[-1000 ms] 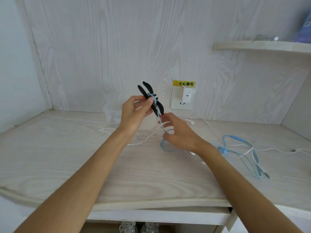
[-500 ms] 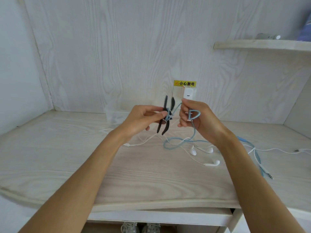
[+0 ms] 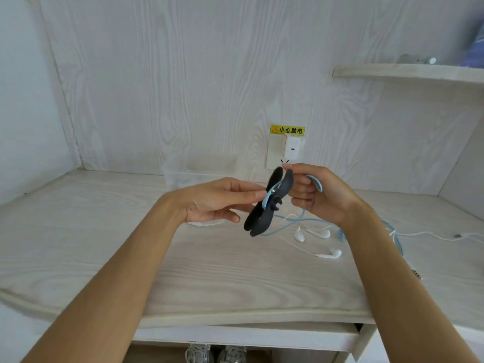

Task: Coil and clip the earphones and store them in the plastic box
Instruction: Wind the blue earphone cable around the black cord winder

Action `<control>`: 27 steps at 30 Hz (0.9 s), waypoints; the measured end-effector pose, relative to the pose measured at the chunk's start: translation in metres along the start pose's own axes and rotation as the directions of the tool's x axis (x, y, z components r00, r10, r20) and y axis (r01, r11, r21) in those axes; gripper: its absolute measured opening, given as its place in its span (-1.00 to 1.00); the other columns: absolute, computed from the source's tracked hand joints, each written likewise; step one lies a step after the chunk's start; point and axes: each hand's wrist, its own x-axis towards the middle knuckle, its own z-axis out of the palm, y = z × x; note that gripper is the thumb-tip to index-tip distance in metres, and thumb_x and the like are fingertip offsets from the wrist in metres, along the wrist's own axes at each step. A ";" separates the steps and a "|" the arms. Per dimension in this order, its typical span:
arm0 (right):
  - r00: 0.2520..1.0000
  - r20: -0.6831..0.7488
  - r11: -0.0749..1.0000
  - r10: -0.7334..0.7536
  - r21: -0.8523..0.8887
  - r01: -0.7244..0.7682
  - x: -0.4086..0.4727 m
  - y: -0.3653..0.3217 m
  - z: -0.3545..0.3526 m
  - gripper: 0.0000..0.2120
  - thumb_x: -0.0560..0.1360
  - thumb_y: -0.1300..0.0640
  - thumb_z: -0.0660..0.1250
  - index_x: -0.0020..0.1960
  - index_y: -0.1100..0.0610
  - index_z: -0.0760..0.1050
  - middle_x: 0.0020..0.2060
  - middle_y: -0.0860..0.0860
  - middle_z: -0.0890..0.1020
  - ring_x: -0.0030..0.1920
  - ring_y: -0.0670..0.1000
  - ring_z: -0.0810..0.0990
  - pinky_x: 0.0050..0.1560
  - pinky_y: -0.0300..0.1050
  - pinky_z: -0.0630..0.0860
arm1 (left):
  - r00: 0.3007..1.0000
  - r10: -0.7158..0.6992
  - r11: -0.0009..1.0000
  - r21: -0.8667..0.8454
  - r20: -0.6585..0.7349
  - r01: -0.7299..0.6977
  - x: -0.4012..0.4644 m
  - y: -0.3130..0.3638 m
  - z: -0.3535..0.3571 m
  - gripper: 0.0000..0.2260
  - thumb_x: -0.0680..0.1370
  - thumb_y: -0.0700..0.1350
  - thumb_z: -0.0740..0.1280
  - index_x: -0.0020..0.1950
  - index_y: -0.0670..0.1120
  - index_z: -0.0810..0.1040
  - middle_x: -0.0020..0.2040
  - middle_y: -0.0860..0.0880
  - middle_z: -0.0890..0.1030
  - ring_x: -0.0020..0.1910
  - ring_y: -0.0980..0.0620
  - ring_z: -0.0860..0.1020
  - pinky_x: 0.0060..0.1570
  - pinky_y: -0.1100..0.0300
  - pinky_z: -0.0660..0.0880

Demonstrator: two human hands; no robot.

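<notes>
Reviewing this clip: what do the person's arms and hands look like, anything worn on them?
Both forearms are bare as far as the frame shows: no sleeves, gloves, watch, bracelets or rings visible on the left hand or right hand. Fingernails look short and unpainted.

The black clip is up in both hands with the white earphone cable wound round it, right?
Not quite. The head view shows the black clip held by the left hand and right hand, but the cable wound on it is the blue earphone cable. The white earphones lie on the desk.
</notes>
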 end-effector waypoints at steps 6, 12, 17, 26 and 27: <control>0.983 0.128 0.978 0.134 0.145 -0.152 0.008 0.010 0.006 -0.60 0.43 0.01 0.25 -0.49 0.04 0.16 -0.58 -0.08 0.12 -0.47 -0.07 -0.02 -0.46 -0.21 -0.03 | 0.957 0.197 0.944 -0.222 -0.212 -0.244 0.011 -0.005 -0.003 -0.72 0.47 -0.02 0.25 0.11 -0.05 0.59 -0.04 0.05 0.70 -0.01 0.16 0.65 -0.04 0.32 0.54; 0.955 0.232 0.968 0.187 0.122 -0.219 0.013 0.019 0.024 -0.57 0.59 0.10 0.05 -0.46 0.04 0.18 -0.56 -0.08 0.10 -0.46 -0.07 -0.04 -0.47 -0.23 -0.03 | 0.841 0.217 0.861 -0.309 -0.496 -0.405 0.020 -0.010 -0.004 -0.78 0.61 -0.11 0.22 0.15 -0.14 0.59 0.03 -0.03 0.69 0.03 0.13 0.64 0.00 0.35 0.54; 0.925 0.310 0.938 0.220 0.194 -0.288 0.012 0.017 0.027 -0.61 0.52 0.07 0.10 -0.48 0.05 0.20 -0.52 -0.06 0.03 -0.49 -0.08 -0.02 -0.51 -0.25 -0.01 | 0.835 0.155 0.810 -0.416 -0.528 -0.414 0.025 -0.008 -0.002 -0.72 0.62 -0.05 0.21 0.23 -0.14 0.56 0.14 -0.03 0.64 0.03 0.17 0.61 -0.05 0.37 0.55; 0.977 0.090 0.975 0.196 0.089 -0.204 0.016 0.021 0.024 -0.74 0.60 0.02 0.14 -0.17 0.11 0.44 -0.54 -0.08 0.15 -0.53 -0.12 0.10 -0.53 -0.29 0.02 | 0.696 0.103 0.689 -0.454 -0.711 -0.565 0.019 -0.007 -0.013 -0.78 0.63 -0.01 0.18 0.16 -0.01 0.57 0.06 0.14 0.67 0.01 0.30 0.61 -0.16 0.43 0.52; 0.993 0.018 0.990 0.115 -0.084 -0.113 0.015 0.023 0.026 -0.77 0.60 0.01 0.17 -0.12 0.10 0.48 -0.53 -0.08 0.17 -0.52 -0.11 0.11 -0.53 -0.29 0.05 | 0.638 0.083 0.673 -0.429 -0.766 -0.603 0.020 -0.009 -0.015 -0.79 0.63 -0.03 0.21 0.15 -0.04 0.57 0.06 0.10 0.67 0.02 0.26 0.62 -0.16 0.40 0.53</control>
